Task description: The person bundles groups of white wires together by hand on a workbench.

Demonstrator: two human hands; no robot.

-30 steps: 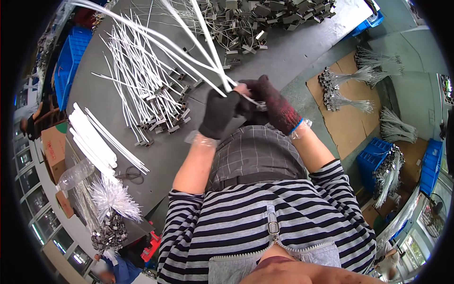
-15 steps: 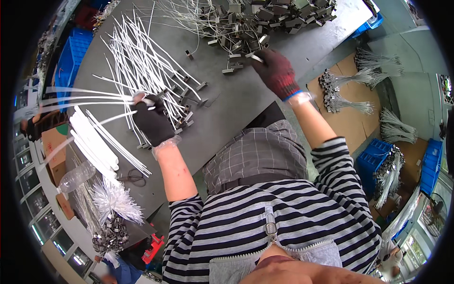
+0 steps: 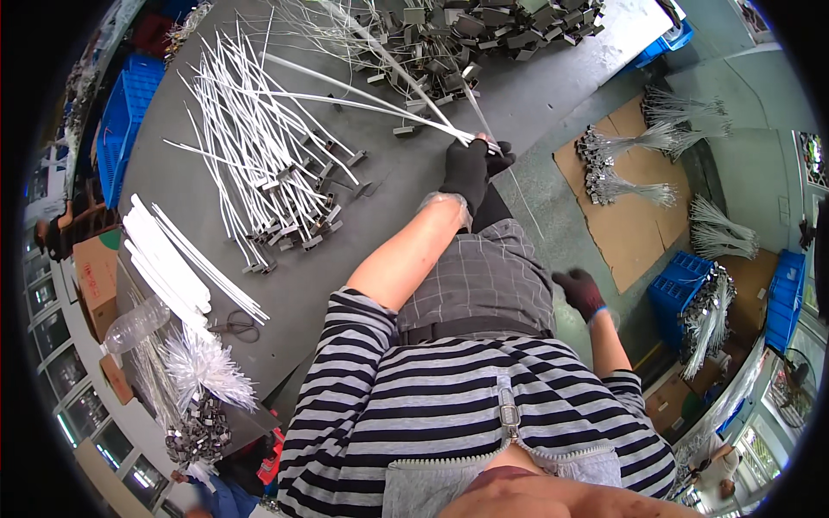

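Observation:
My left hand, in a dark glove, is closed around a few long white tubes at the table's near edge. The tubes fan out to the far left over the table. A thin wire hangs past this hand toward the floor. My right hand, in a dark red-cuffed glove, is low beside my right hip, off the table. Its fingers are too dark and small to read. On the table lie a bundle of white-sleeved wires with metal-cased ends and a heap of grey metal-cased parts with thin wires.
White tubes, scissors and a clear plastic bottle are at the left. More wire bundles lie on cardboard on the floor at right, near blue crates. A blue crate stands beyond the table's left edge.
My left hand has moved right, from over the white bundle to the table's near edge, carrying the tubes. My right hand has left the metal-cased heap and dropped beside my hip.

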